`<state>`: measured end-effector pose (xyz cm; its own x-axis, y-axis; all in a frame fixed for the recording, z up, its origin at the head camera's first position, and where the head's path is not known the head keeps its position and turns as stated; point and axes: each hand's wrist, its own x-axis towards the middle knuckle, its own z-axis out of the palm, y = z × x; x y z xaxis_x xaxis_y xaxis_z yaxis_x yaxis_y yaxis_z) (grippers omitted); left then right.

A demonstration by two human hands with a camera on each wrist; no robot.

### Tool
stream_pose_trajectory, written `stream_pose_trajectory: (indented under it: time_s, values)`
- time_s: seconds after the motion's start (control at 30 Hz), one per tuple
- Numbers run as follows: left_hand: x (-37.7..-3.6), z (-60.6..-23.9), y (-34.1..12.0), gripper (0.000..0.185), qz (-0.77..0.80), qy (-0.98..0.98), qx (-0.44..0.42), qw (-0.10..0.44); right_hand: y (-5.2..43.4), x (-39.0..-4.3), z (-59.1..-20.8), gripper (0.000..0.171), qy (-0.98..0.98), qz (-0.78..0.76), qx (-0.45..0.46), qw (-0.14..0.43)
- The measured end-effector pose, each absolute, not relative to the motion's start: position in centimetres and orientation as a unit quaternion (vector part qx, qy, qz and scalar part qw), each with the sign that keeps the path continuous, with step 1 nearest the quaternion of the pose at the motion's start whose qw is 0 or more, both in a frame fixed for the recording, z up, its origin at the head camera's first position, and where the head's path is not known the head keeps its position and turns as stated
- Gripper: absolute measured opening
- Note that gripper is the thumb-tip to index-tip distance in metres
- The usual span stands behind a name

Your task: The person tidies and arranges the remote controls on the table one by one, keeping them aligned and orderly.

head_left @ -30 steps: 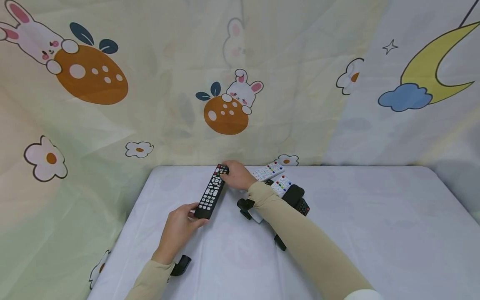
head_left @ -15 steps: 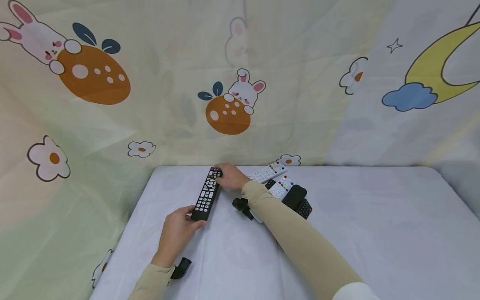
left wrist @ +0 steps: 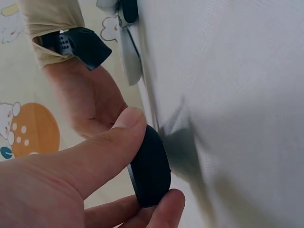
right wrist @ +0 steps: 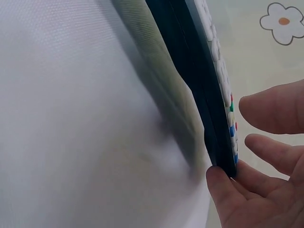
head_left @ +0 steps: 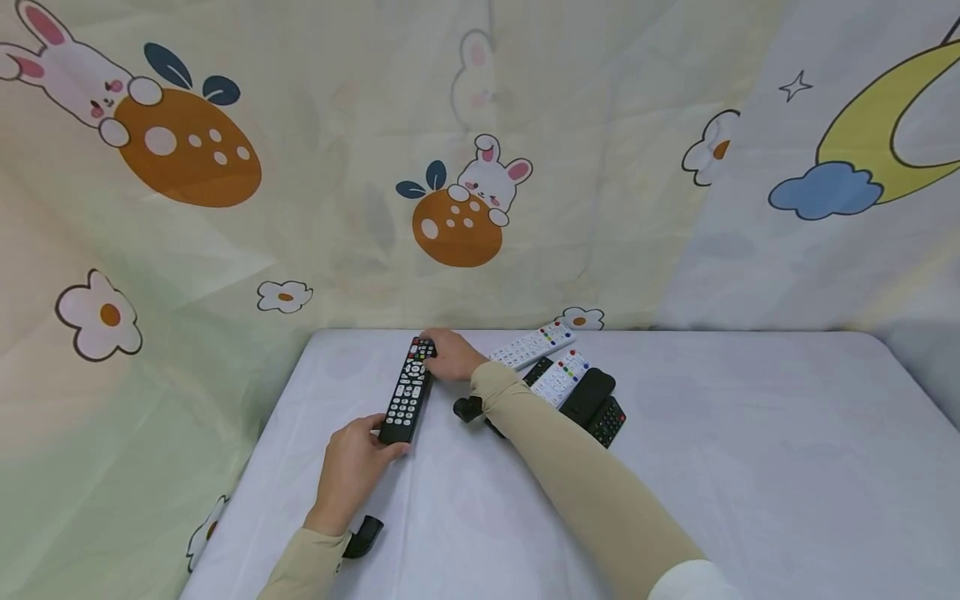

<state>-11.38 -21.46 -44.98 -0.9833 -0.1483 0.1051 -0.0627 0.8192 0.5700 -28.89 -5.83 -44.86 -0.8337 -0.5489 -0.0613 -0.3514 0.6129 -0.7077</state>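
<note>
Head view shows a long black plastic remote control (head_left: 407,389) with rows of white buttons and a few coloured ones at its far end, lying just left of centre on the white cloth-covered desk (head_left: 750,467). The left hand (head_left: 352,467) pinches its near end between thumb and fingers; the left wrist view shows the thumb on top and a fingertip under the rounded black end (left wrist: 149,173). The right hand (head_left: 448,357) holds the far end with curled fingers; in the right wrist view the fingertips (right wrist: 223,183) touch the remote's edge (right wrist: 209,118), which stands slightly off the cloth.

Right of it, behind the right forearm, lie two white remotes (head_left: 543,358) and two black ones (head_left: 596,400), close together. The remote's far end sits near the desk's back edge, where the cartoon-printed curtain (head_left: 300,208) hangs. Bare cloth spreads across the lower right of the frame.
</note>
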Motion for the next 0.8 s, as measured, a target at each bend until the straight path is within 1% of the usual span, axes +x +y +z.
stream_pose_trajectory:
  time_s: [0.27, 0.8]
  values:
    - [-11.24, -45.19, -21.37, 0.063, -0.282, -0.955, 0.061, 0.071, -6.12, -28.88, -45.59, 0.053, 0.891, -0.350, -0.246, 0.152]
    - [-11.08, -45.90, -21.17, 0.063, -0.267, -0.958, 0.064, 0.080, -6.16, -28.50, -45.33, 0.054, 0.894, -0.337, -0.253, 0.153]
